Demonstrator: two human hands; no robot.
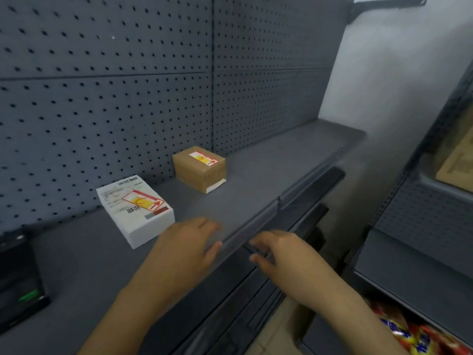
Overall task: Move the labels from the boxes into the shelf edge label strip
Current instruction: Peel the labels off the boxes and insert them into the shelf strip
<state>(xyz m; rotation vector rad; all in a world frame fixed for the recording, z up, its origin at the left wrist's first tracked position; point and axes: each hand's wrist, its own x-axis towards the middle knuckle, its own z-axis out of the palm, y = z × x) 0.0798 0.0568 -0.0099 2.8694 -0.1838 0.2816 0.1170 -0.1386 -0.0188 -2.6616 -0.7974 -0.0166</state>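
Note:
A white box (135, 210) lies on the grey shelf (256, 175) with a red and yellow label (142, 201) on its top. Behind it a brown box (198, 170) carries a similar label (203, 158). The clear label strip (256, 226) runs along the shelf's front edge. My left hand (184, 242) rests on the shelf with its fingertips at the strip, fingers spread, holding nothing. My right hand (279, 254) is in front of the strip, fingers curled against it. The hands are blurred, and I see no label in either.
A grey pegboard wall (128, 85) backs the shelf. A dark box (20, 280) with a green mark stands at the left edge. Lower shelves (256, 303) lie below. Another shelf unit (422, 252) stands to the right, with colourful packets (414, 334) underneath.

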